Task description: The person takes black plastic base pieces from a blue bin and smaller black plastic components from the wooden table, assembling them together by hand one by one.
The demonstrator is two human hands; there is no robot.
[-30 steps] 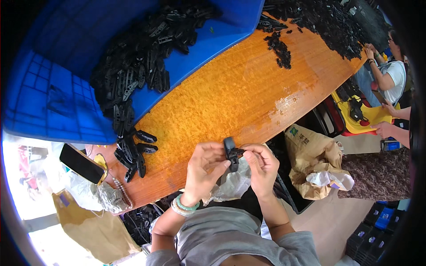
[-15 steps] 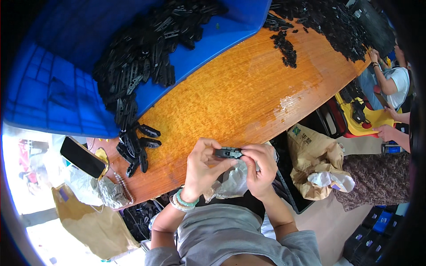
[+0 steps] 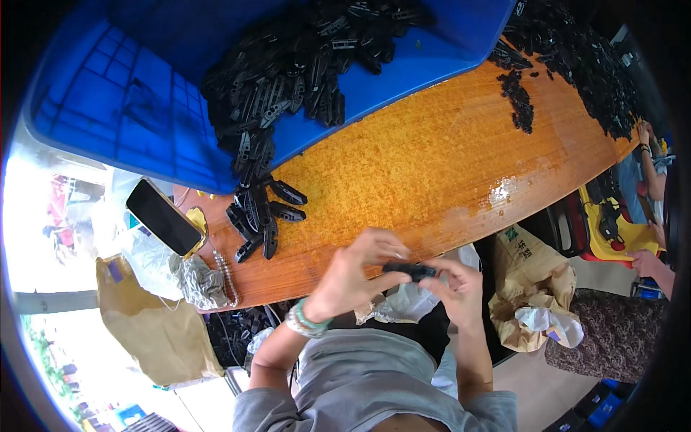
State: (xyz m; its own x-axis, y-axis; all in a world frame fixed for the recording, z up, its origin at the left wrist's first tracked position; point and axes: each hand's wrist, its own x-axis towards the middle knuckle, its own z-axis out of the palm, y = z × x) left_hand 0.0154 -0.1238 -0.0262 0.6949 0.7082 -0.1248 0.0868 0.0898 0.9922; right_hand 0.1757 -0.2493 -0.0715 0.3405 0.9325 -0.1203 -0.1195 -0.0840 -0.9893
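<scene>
A small, elongated black plastic part (image 3: 410, 271) is held level over the table's near edge, slightly blurred. My right hand (image 3: 458, 288) pinches its right end between thumb and fingers. At its other end my left hand (image 3: 363, 270) has its fingers stretched out and apart from the thumb; whether the thumb touches the part is hard to tell. Several similar black parts (image 3: 268, 216) lie loose on the wooden table (image 3: 374, 173) to the left. They spill from a big heap (image 3: 288, 86) in the tipped blue bin (image 3: 403, 79).
A phone (image 3: 165, 217), a bead string (image 3: 229, 277) and a crumpled bag (image 3: 201, 284) sit at the table's left end. Another black heap (image 3: 576, 65) covers the far right. Paper bags (image 3: 529, 281) flank me below the table. Other people's arms (image 3: 651, 169) show at far right.
The view has shifted, so the scene sits further right and the bin lower left shows less. My left fingers have opened away from the black part, while my right hand keeps hold of it.
</scene>
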